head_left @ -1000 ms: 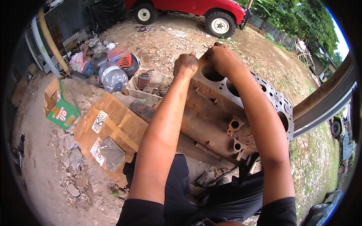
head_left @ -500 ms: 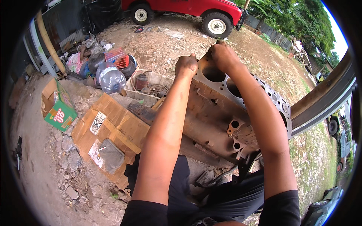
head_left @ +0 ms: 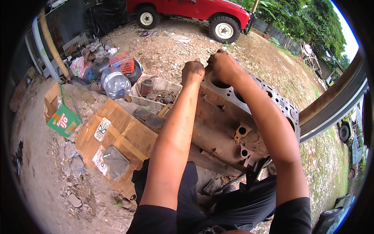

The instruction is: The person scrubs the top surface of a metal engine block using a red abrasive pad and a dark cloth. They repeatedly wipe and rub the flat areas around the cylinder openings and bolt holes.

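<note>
A rusty brown engine block [head_left: 210,117] lies in front of me, its grey machined top face with large round bores tilted up along the right side. At the far end of the block, my left hand [head_left: 193,71] is closed in a fist with the thumb on top. Close beside it, my right hand [head_left: 225,67] is also closed, over the corner of the top face near the first bore. Whatever the fingers of either hand grip is hidden behind the knuckles.
Left of the block lie a flattened cardboard sheet [head_left: 128,136] and a white crate [head_left: 136,90] of metal parts. A green carton [head_left: 64,117] and a clear plastic bottle [head_left: 116,84] stand farther left. A post [head_left: 331,101] rises at right; a red vehicle [head_left: 187,9] is beyond.
My right hand has shifted left and nearer to me, closer to the left hand. The left hand has barely moved, and both remain closed.
</note>
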`<action>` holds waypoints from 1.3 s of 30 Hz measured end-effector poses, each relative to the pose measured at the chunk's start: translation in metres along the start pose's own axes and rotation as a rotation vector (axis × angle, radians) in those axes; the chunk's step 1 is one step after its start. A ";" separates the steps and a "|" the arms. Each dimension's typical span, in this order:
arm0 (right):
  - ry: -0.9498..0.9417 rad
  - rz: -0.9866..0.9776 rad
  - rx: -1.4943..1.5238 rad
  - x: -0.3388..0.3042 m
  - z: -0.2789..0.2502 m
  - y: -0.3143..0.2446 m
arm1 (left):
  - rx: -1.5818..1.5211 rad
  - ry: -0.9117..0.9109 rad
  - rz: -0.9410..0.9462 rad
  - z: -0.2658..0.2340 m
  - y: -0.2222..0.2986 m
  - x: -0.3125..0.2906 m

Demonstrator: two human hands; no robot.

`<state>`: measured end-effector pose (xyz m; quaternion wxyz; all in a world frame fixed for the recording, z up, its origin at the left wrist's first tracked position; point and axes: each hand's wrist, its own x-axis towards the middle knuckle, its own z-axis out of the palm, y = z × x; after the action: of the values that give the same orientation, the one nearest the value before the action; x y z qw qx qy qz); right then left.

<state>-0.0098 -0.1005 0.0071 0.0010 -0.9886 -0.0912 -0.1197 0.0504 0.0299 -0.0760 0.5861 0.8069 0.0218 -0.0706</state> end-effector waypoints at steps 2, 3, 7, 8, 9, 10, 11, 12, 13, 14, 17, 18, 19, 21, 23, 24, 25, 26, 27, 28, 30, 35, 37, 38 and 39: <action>0.009 0.123 -0.050 0.008 0.003 0.015 | -0.027 -0.033 0.005 0.008 0.002 0.000; 0.035 0.128 -0.056 0.009 0.002 0.010 | -0.015 -0.002 0.015 0.007 -0.002 0.006; 0.012 0.033 0.006 -0.001 -0.007 -0.015 | 0.034 0.202 0.046 0.003 -0.007 0.002; -0.025 -0.006 0.026 -0.013 -0.013 -0.012 | 0.022 0.226 0.083 0.009 -0.007 -0.006; -0.063 -0.045 0.047 -0.022 -0.015 -0.006 | -0.020 0.182 0.069 0.009 -0.004 -0.011; -0.016 0.053 0.050 -0.012 -0.005 0.012 | -0.062 0.137 0.055 0.008 -0.001 -0.013; 0.001 0.094 0.018 -0.011 -0.007 0.015 | -0.099 0.097 0.047 0.005 0.004 -0.015; 0.018 0.136 -0.015 -0.011 -0.007 0.017 | -0.111 0.099 0.018 0.006 0.009 -0.021; 0.034 0.179 -0.049 -0.013 -0.007 0.020 | -0.096 0.100 0.016 0.011 0.011 -0.022; 0.023 0.134 -0.026 -0.014 -0.010 0.009 | -0.079 0.125 0.015 0.005 0.010 -0.019; -0.014 0.015 0.028 -0.033 -0.019 -0.019 | -0.069 0.159 0.006 -0.001 0.003 -0.010; -0.086 0.049 -0.033 -0.029 -0.015 -0.012 | -0.073 0.156 0.003 0.001 0.002 -0.010; -0.046 0.045 -0.032 -0.023 -0.013 -0.004 | -0.101 0.145 0.002 0.002 0.002 -0.009; 0.032 0.056 -0.021 -0.020 -0.013 0.011 | -0.140 0.108 0.000 0.008 0.003 -0.009; -0.036 0.012 -0.019 -0.018 -0.006 0.011 | -0.056 0.094 -0.002 0.007 -0.004 -0.008; -0.011 -0.098 -0.006 -0.023 -0.005 0.005 | -0.016 0.096 0.004 0.004 -0.005 -0.004; 0.013 -0.207 0.005 -0.029 -0.004 0.000 | -0.025 0.150 0.006 0.005 -0.005 -0.003; 0.013 -0.162 0.028 -0.032 -0.006 -0.014 | -0.024 0.226 0.007 0.000 -0.009 0.000; 0.027 -0.085 0.002 -0.031 -0.006 -0.009 | -0.030 0.264 0.013 0.010 -0.012 0.002; 0.040 -0.007 -0.023 -0.024 -0.004 -0.002 | -0.096 0.245 0.034 0.010 -0.015 0.008; 0.049 0.117 -0.016 -0.019 0.000 0.002 | -0.085 0.205 0.014 0.007 -0.015 0.011; 0.067 -0.167 0.048 -0.050 0.005 -0.005 | 0.074 0.287 0.047 0.001 -0.008 0.007; 0.103 -0.025 0.134 -0.053 0.003 -0.016 | -0.039 0.289 0.086 -0.018 -0.014 0.026; 0.222 0.034 0.215 -0.075 0.012 0.004 | -0.198 0.164 0.006 0.002 0.003 -0.010; 0.387 0.027 0.345 -0.084 0.004 -0.007 | -0.208 0.221 0.139 -0.010 0.001 0.001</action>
<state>-0.0902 -0.1085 -0.0171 0.1884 -0.9337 -0.0953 -0.2891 0.0525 0.0385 -0.0723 0.6638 0.7444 0.0376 0.0618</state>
